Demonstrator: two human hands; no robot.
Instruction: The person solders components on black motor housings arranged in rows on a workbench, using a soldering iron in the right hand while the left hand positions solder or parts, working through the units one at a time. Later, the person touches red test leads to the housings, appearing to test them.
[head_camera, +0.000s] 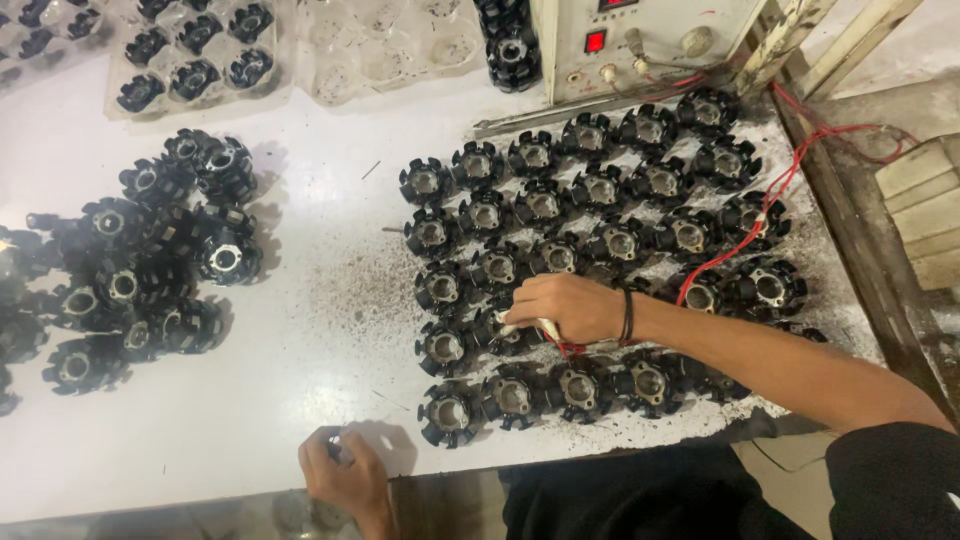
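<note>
Nearest the camera, the left hand (345, 478) rests at the front edge of the white table (300, 400), its fingers curled loosely around something small that cannot be made out; how tightly it grips is unclear. A dark sleeve (890, 480) covers the person's right upper arm at the lower right.

Just beyond, the right hand (565, 308), with a black band (627, 316) on its wrist, is closed around a slim white-tipped probe (530, 326) whose red wire (760, 225) loops back across the table. The probe tip points down at a black stator part (508, 335) lying just beneath the fingers, in the second row from the front.

That part belongs to a grid of stator parts (600, 240): round, black, toothed bodies with dull grey metal bores, laid flat in rough rows that fill the right half of the table. Dark gritty dust speckles the white surface around them.

To the left, well apart from both hands, a loose heap of similar parts (140, 270) lies jumbled, some tilted.

Farthest off, clear moulded plastic trays (300, 60) hold a few more parts in cups, and a pale boxy tester (650, 40) with a red lit switch stands at the back edge.
</note>
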